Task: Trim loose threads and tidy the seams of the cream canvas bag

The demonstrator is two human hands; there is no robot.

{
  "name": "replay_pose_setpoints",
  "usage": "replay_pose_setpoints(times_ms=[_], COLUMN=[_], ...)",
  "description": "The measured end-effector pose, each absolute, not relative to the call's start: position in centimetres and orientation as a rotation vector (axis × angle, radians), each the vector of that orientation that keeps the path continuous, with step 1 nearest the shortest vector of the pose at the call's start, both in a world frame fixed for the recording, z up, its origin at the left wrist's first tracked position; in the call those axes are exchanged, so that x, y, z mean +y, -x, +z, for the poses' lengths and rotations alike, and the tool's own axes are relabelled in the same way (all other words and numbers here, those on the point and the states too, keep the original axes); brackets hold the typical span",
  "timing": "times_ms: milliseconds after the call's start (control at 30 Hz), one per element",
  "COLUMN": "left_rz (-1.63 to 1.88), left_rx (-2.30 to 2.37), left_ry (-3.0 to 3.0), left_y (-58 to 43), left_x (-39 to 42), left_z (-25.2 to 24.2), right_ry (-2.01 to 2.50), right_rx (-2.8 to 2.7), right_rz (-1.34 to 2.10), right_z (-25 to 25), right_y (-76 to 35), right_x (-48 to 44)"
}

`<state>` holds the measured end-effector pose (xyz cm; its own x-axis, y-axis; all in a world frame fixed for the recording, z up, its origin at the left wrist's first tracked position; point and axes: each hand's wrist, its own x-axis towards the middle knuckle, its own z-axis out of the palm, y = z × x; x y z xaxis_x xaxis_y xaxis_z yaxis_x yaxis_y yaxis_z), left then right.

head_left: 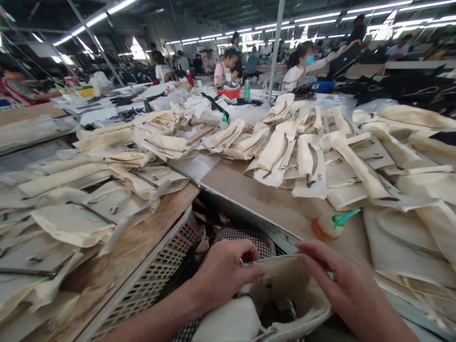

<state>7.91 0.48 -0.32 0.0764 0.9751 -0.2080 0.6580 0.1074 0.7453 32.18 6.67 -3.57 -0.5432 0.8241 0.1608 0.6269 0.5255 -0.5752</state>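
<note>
A cream fabric bag piece [285,280], stiff and bent round into an open loop, rests in my lap. My left hand [228,268] pinches its top edge between thumb and fingers. My right hand [337,280] grips the same edge further right, thumb and fingers close together. Under the piece and beyond it shows a black-and-white checked cloth [245,235] over the lap. On the table just past my right hand stands a round orange-and-cream bottle [326,229] with a green nozzle.
Heaps of cream bag pieces with zippers [274,152] cover the table [249,190], and more [78,218] lie on a wooden board at left. A white plastic basket [156,270] stands below the board. A metal pole [276,52] rises beyond. Several people work at tables behind.
</note>
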Motion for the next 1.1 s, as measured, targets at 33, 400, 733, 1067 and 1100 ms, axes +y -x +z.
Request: replay_pose_setpoints(times_ms=[33, 400, 733, 1067, 1100], left_rz=[0.574, 0.842, 0.899, 0.881, 0.920], left_rx=[1.653, 1.493, 1.456, 1.393, 1.395], left_ry=[-1.603, -1.960, -2.096, -2.310, -2.297], left_y=[-8.0, -8.1, -8.5, -9.0, -9.1], left_x=[0.4, -0.1, 0.3, 0.8, 0.7], left_z=[-0.5, -3.4, -4.0, -4.1, -4.2], right_ry=[1.218, 1.268, 1.296, 1.287, 1.283], right_rx=[-2.340, -2.315, -2.275, -2.277, -2.282], right_rz=[0.667, 0.720, 0.707, 0.749, 0.754], right_z=[-3.6, -3.7, -3.4, -3.2, -3.2], right_y=[-32.1, -31.8, -31.7, -31.3, -31.3], right_x=[6.6, 6.7, 6.7, 6.8, 6.8])
